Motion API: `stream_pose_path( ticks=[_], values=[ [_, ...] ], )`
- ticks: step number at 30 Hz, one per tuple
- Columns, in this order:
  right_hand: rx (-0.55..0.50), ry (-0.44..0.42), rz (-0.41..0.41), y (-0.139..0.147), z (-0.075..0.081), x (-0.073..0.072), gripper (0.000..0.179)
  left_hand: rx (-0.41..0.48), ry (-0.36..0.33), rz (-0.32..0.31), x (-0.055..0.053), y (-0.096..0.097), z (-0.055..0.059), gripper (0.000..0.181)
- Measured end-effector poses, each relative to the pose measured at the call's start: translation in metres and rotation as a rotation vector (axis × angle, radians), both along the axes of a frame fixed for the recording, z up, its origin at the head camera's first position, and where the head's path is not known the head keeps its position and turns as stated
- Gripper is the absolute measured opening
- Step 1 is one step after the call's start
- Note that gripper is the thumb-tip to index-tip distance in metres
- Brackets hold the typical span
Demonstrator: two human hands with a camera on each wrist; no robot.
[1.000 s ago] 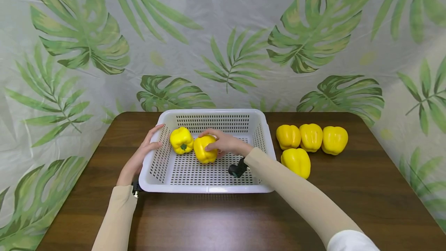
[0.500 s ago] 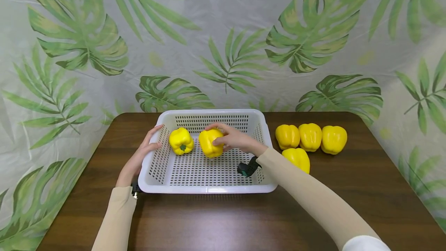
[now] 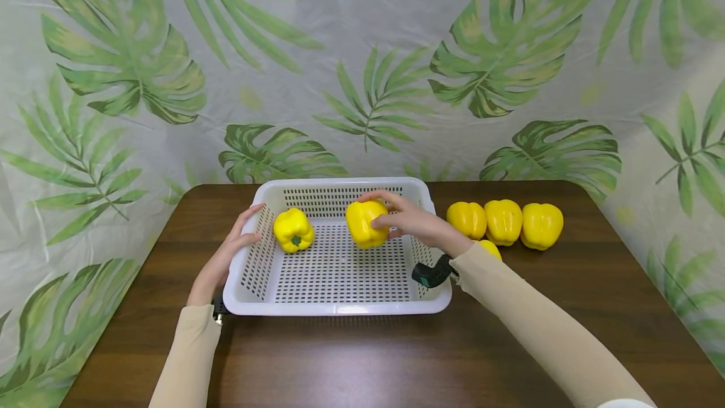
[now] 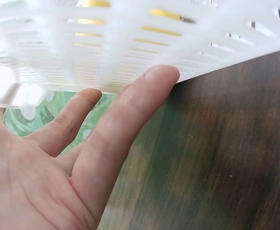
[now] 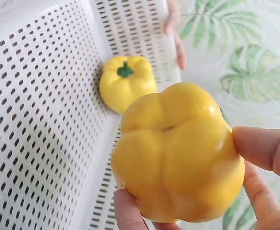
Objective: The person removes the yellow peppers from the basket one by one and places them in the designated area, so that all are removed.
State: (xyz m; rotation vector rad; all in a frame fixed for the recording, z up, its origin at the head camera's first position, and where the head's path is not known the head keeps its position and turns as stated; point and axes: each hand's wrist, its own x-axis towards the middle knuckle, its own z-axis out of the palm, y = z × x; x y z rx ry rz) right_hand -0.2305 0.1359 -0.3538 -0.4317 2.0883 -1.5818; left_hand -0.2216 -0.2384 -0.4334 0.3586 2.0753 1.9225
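Note:
My right hand [image 3: 416, 222] holds a yellow bell pepper [image 3: 365, 224] over the right half of a white slotted plastic basket [image 3: 337, 308]. In the right wrist view, fingers and thumb pinch the sides of that pepper [image 5: 178, 158], its lobed bottom toward the camera. A second yellow bell pepper [image 3: 294, 230] with a green stem sits inside the basket at the left. My left hand [image 3: 223, 257] rests against the basket's left side. The left wrist view shows this hand's thumb [image 4: 140, 105] and a finger, fairly straight, touching the slotted outer wall [image 4: 116, 62].
Right of the basket, three yellow bell peppers stand in a row: one nearest the basket [image 3: 467, 220], a middle one [image 3: 503, 222] and a far one [image 3: 542, 226]. Another pepper [image 3: 490, 249] is mostly hidden by the right arm. A leaf-print cloth [image 3: 391, 80] hangs behind the brown table [image 3: 317, 364].
My right hand has moved right with the bell pepper, away from the one at the basket's left, and the held pepper appears raised. The left hand stays at the basket's side.

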Motion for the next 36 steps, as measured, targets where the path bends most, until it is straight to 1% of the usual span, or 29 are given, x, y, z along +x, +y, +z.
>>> stream_pose_path(
  ticks=[3, 10, 15, 22, 26, 29, 36],
  values=[
    [-0.005, 0.001, -0.01, 0.01, 0.004, 0.004, 0.05, 0.006, -0.001, 0.0, 0.001, -0.001, 0.0, 0.061],
    [0.023, 0.043, -0.03, 0.032, 0.014, 0.013, 0.05, 0.016, 0.001, -0.004, 0.0, -0.001, -0.001, 0.06],
    [0.026, 0.048, -0.055, 0.046, 0.015, 0.015, 0.051, 0.022, -0.007, -0.008, 0.0, -0.002, -0.001, 0.06],
    [-0.023, 0.058, -0.054, 0.063, 0.018, 0.018, 0.052, 0.032, -0.006, -0.009, 0.0, -0.002, -0.002, 0.06],
    [0.008, 0.083, -0.078, 0.073, 0.018, 0.021, 0.052, 0.036, -0.005, -0.009, -0.001, -0.001, -0.003, 0.059],
    [0.025, 0.086, -0.101, 0.081, 0.018, 0.024, 0.052, 0.037, -0.001, -0.009, 0.0, -0.001, -0.003, 0.059],
    [0.008, 0.065, -0.154, 0.098, 0.015, 0.033, 0.051, 0.026, 0.012, -0.013, -0.001, -0.001, -0.002, 0.06]
  ],
)
